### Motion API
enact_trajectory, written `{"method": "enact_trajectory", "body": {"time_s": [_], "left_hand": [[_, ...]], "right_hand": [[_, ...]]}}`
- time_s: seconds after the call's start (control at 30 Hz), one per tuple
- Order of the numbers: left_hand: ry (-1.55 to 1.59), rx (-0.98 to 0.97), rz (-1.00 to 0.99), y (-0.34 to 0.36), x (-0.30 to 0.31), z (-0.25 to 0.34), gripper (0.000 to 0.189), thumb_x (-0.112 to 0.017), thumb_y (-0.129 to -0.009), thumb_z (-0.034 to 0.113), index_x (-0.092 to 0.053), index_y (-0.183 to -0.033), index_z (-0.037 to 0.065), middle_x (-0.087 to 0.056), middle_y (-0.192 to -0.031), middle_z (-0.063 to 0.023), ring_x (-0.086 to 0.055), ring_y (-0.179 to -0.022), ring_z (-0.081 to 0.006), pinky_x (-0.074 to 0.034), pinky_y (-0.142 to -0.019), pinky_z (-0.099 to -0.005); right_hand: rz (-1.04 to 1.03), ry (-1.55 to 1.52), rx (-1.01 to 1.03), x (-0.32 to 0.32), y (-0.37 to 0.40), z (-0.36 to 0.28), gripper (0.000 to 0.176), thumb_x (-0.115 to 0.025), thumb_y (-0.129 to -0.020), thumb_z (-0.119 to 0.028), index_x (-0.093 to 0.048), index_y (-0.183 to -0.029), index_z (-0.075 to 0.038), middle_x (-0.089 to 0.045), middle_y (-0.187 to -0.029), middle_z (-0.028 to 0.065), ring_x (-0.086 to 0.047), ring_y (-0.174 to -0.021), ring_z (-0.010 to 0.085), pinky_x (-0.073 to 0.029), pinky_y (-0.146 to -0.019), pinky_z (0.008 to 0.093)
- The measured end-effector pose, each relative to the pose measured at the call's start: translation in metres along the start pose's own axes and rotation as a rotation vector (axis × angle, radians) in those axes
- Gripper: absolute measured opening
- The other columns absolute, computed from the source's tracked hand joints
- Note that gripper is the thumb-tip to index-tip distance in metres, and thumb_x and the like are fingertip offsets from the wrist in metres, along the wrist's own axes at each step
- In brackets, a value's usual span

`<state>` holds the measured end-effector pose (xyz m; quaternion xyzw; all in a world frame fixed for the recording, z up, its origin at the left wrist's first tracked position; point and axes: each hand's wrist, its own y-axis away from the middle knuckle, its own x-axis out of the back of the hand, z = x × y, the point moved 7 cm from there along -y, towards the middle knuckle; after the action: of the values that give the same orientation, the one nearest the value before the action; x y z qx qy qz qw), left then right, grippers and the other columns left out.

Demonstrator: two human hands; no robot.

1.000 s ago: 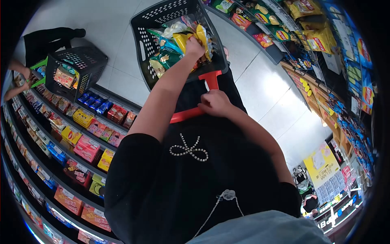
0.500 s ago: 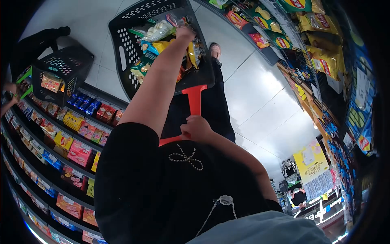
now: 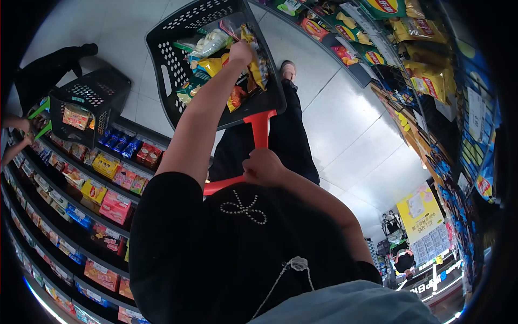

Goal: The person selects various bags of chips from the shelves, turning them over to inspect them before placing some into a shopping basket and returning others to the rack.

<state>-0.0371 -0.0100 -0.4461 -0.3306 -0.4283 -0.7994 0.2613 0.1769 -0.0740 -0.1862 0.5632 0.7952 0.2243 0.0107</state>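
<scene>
**Hazards**

1. Shelves [image 3: 102, 183] on the person's left and the chip rack [image 3: 426, 70] on the right bound a narrow aisle. The black basket [image 3: 167, 70] stands on the floor [image 3: 334, 108] ahead of the person, between the two. If it swings sideways it is likely to strike a shelf edge and dislodge stock.
2. A second basket [image 3: 94, 97], tended by another person's hand [image 3: 21, 127], stands near the left shelves. The two baskets could collide if either is pulled across the aisle.
3. The black basket is heaped with snack packets [image 3: 211, 65], several of them level with the rim. Tilting it by the red handle [image 3: 259, 129] may spill the top packets onto the floor.
4. The person's shoe [image 3: 288, 70] lies just beside the basket's near corner. A short pull could run the basket onto the foot.
5. Downward pressure on the packets may crush the contents or burst a seal.

**Grip**

- Right hand [image 3: 263, 167]: clenched fully around the lower end of the red handle, close to the body.
- Left hand [image 3: 241, 53]: arm extended, hand inside the basket, fingers curled down among the packets and touching a yellow one. Whether the grip is clamped on that packet or only resting against it cannot be determined from this view.
</scene>
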Motion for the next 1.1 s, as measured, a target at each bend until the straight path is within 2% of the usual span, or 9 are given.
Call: {"method": "enact_trajectory", "body": {"time_s": [0.1, 0.43, 0.5, 0.53, 0.63, 0.7, 0.77, 0.97, 1.1], "left_hand": [[0.033, -0.170, 0.128, 0.020, 0.031, 0.015, 0.015, -0.047, -0.077, 0.012, -0.053, -0.079, -0.002, -0.058, -0.079, -0.0234, -0.056, -0.076, -0.0377, -0.045, -0.067, -0.0425], [0.188, -0.288, 0.327, 0.108, 0.163, 0.050, 0.012, -0.053, -0.076, 0.011, -0.051, -0.075, 0.000, -0.055, -0.067, -0.0229, -0.054, -0.066, -0.0404, -0.043, -0.059, -0.0443], [0.178, -0.334, 0.427, 0.146, 0.217, 0.062, 0.013, -0.055, -0.075, 0.010, -0.051, -0.076, -0.002, -0.055, -0.073, -0.0216, -0.054, -0.069, -0.0381, -0.044, -0.059, -0.0414], [0.195, -0.390, 0.506, 0.159, 0.233, 0.066, 0.013, -0.056, -0.075, 0.009, -0.051, -0.077, -0.003, -0.055, -0.076, -0.0209, -0.054, -0.070, -0.0370, -0.044, -0.059, -0.0400], [0.335, -0.449, 0.545, 0.201, 0.275, 0.084, 0.013, -0.058, -0.073, 0.005, -0.052, -0.077, -0.005, -0.050, -0.087, -0.0180, -0.051, -0.075, -0.0326, -0.043, -0.063, -0.0360], [0.326, -0.556, 0.616, 0.235, 0.299, 0.109, 0.013, -0.058, -0.072, 0.004, -0.052, -0.076, -0.006, -0.048, -0.086, -0.0166, -0.050, -0.075, -0.0316, -0.043, -0.063, -0.0359], [0.282, -0.677, 0.614, 0.260, 0.305, 0.132, 0.014, -0.059, -0.072, 0.004, -0.052, -0.075, -0.007, -0.048, -0.087, -0.0157, -0.049, -0.079, -0.0285, -0.042, -0.067, -0.0321], [0.354, -0.905, 0.609, 0.328, 0.319, 0.194, 0.012, -0.060, -0.070, 0.003, -0.051, -0.069, -0.005, -0.048, -0.086, -0.0138, -0.050, -0.075, -0.0257, -0.042, -0.063, -0.0309], [0.389, -1.007, 0.600, 0.355, 0.322, 0.221, 0.013, -0.062, -0.069, 0.005, -0.051, -0.066, -0.003, -0.048, -0.084, -0.0117, -0.051, -0.070, -0.0228, -0.043, -0.060, -0.0294]], "right_hand": [[0.071, 0.024, 0.009, 0.006, -0.003, -0.005, 0.014, -0.056, -0.064, -0.021, -0.053, -0.059, -0.009, -0.050, -0.056, 0.0094, -0.053, -0.059, 0.0285, -0.043, -0.055, 0.0402], [0.159, -0.024, 0.039, 0.002, -0.008, -0.002, 0.012, -0.055, -0.067, -0.019, -0.054, -0.061, -0.009, -0.051, -0.057, 0.0086, -0.053, -0.062, 0.0269, -0.041, -0.056, 0.0387], [0.215, 0.007, 0.009, 0.006, -0.008, -0.005, 0.012, -0.055, -0.069, -0.018, -0.055, -0.062, -0.009, -0.051, -0.057, 0.0086, -0.052, -0.064, 0.0257, -0.041, -0.055, 0.0386], [0.191, -0.056, -0.047, 0.016, -0.004, -0.014, 0.008, -0.058, -0.069, -0.016, -0.056, -0.072, -0.009, -0.053, -0.066, 0.0091, -0.052, -0.072, 0.0261, -0.042, -0.062, 0.0374], [0.660, 0.198, 0.122, 0.070, 0.014, -0.059, 0.024, -0.062, -0.066, -0.012, -0.054, -0.088, -0.006, -0.055, -0.084, 0.0111, -0.051, -0.085, 0.0289, -0.041, -0.075, 0.0367], [0.960, 0.293, 0.233, 0.101, 0.034, -0.088, 0.053, -0.069, -0.061, -0.011, -0.045, -0.107, -0.002, -0.050, -0.107, 0.0149, -0.045, -0.101, 0.0316, -0.036, -0.088, 0.0384], [1.066, 0.398, 0.159, 0.122, 0.045, -0.107, 0.077, -0.075, -0.055, -0.015, -0.035, -0.119, 0.000, -0.043, -0.119, 0.0179, -0.040, -0.110, 0.0327, -0.033, -0.092, 0.0406], [0.999, 0.310, -0.013, 0.147, 0.056, -0.102, 0.100, -0.082, -0.045, -0.024, -0.025, -0.125, -0.001, -0.034, -0.127, 0.0187, -0.035, -0.116, 0.0347, -0.032, -0.094, 0.0399], [0.977, 0.127, -0.046, 0.143, 0.076, -0.099, 0.091, -0.080, -0.051, -0.027, -0.029, -0.122, -0.002, -0.050, -0.111, 0.0174, -0.053, -0.098, 0.0325, -0.044, -0.081, 0.0361]]}}
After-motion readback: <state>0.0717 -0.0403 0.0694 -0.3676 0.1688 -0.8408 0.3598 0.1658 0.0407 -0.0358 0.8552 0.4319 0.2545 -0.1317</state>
